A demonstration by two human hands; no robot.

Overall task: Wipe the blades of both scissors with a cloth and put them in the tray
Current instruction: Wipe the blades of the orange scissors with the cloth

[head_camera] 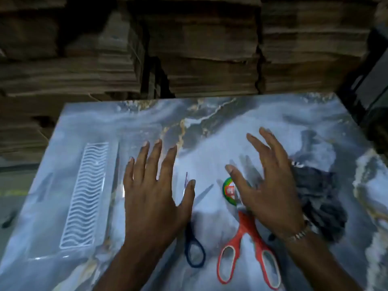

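Red-handled scissors (247, 248) lie on the marble-patterned table, handles toward me, their blades hidden under my right hand (266, 185). Dark blue scissors (194, 250) lie to their left, partly covered by my left hand (151, 196); a blade tip shows by my thumb. Both hands hover flat with fingers spread and hold nothing. A dark cloth (321, 198) is bunched on the table just right of my right hand. A clear plastic tray (52, 217) with a wavy ribbed panel sits at the left of the table.
A round green and red sticker or tape roll (228, 189) lies between my hands near the red scissors' blades. Stacks of flattened cardboard (189, 49) rise behind the table's far edge. Dark equipment stands at the far right.
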